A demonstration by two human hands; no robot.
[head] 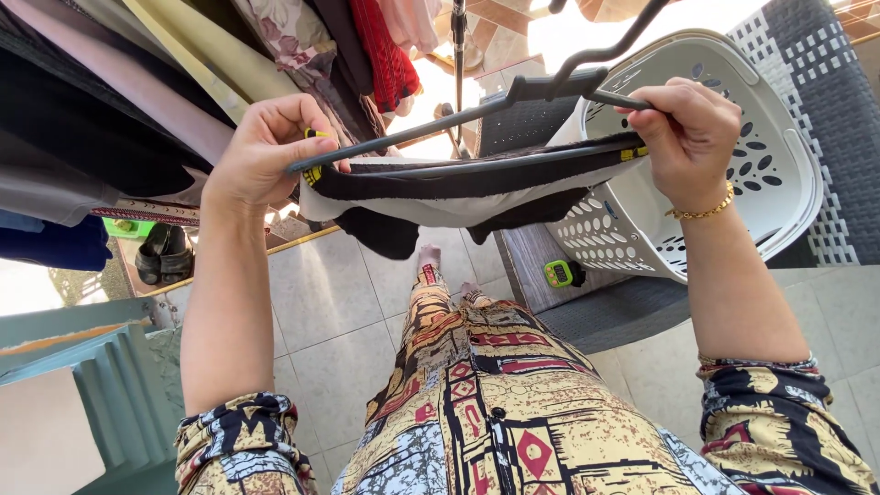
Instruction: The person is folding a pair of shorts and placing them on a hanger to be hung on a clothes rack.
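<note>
Beyond my right hand (689, 137), the white plastic laundry basket (779, 174) is sitting tipped on a dark woven mat (825, 92), its perforated wall curving toward me; past my left hand (266, 151), hung clothes (137, 101) are crowding together, soft and draped; between both hands I am stretching a black and white garment (458, 188) along a dark slim hanger (495, 115), probably to keep the cloth flat; my left fingers are pinching the hanger's end and a yellow peg, my right fist is gripping the other end.
</note>
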